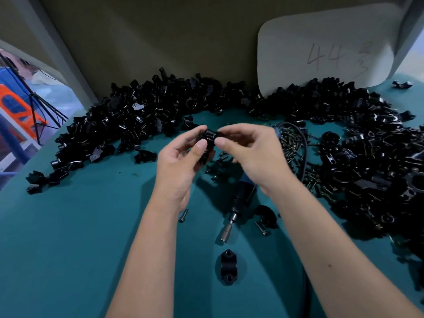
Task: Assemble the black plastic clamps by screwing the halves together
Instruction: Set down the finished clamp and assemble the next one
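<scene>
Clamp halves (pixel 208 138) held above green mat (pixel 68 226), pinched between left hand (pixel 181 161) and right hand (pixel 250 152). Mating step in hand; alignment apparently unfinished, view blurred. Next required: screw (pixel 184 215) inserted, driver (pixel 236 207) picked up from mat.

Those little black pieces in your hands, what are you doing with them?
A person holds a black clamp piece above the green table, the left hand and right hand both pinching it with their fingertips. Heaps of loose clamp halves lie all around, with a pile of screws to the right. The electric screwdriver lies untouched below the hands, and a single clamp half waits nearer the person.
</scene>
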`<state>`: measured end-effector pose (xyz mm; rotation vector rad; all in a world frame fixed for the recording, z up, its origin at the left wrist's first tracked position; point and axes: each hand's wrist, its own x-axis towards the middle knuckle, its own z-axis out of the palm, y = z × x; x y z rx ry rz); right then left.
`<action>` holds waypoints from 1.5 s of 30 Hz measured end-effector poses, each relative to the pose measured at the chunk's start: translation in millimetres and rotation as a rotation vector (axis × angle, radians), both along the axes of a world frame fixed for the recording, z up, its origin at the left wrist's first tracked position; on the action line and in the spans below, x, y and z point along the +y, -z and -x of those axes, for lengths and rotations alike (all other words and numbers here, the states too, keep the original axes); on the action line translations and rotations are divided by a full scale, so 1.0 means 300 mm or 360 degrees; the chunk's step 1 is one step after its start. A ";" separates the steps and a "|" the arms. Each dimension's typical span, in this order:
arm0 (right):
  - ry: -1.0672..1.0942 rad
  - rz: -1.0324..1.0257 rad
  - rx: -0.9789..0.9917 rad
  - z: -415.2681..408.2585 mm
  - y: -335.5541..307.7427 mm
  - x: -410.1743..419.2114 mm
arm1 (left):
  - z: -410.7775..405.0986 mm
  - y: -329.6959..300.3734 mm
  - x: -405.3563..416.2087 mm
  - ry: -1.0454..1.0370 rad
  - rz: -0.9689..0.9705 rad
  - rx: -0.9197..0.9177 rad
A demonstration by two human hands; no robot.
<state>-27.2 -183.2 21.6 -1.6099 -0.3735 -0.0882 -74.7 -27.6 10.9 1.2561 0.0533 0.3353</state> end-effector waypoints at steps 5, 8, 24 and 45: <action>0.0080 0.0085 -0.0080 0.030 0.009 0.054 | 0.011 -0.005 0.073 0.0102 0.0177 0.0059; 0.0151 0.0004 -0.0134 0.056 0.004 0.085 | 0.017 -0.001 0.092 0.0120 0.0205 0.0072; -0.0013 0.0203 -0.0159 0.034 -0.020 0.016 | 0.024 -0.017 0.036 0.0190 0.0190 0.0096; -0.0031 0.1977 0.0127 -0.124 -0.103 -0.341 | 0.019 -0.018 -0.091 0.0041 0.0439 0.0299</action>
